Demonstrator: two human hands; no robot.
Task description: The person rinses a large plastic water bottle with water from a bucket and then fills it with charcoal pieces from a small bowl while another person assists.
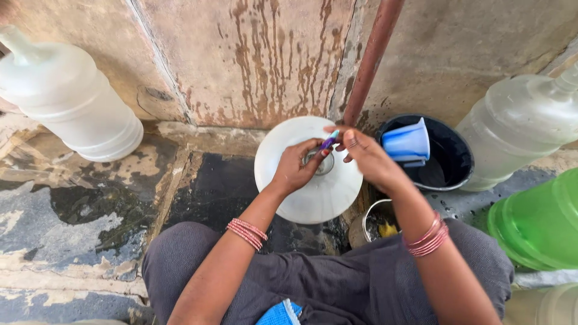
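A large white water jug (pixel 313 192) stands upright right before me, its mouth (pixel 324 164) seen from above. My left hand (pixel 296 168) rests on the jug's top beside the mouth, fingers curled at the rim. My right hand (pixel 364 153) hovers over the mouth and pinches a thin purple stick with a teal tip (pixel 329 142), a brush or pen-like tool, which points down toward the opening. Both wrists carry pink bangles.
A black bucket (pixel 451 153) with water holds a blue plastic mug (pixel 408 143) at the right. Translucent jugs lie at the left (pixel 66 96) and right (pixel 518 126). A green tub (pixel 539 222), a small steel pot (pixel 370 224), a rusty pipe (pixel 370 60) and a stained wall surround me.
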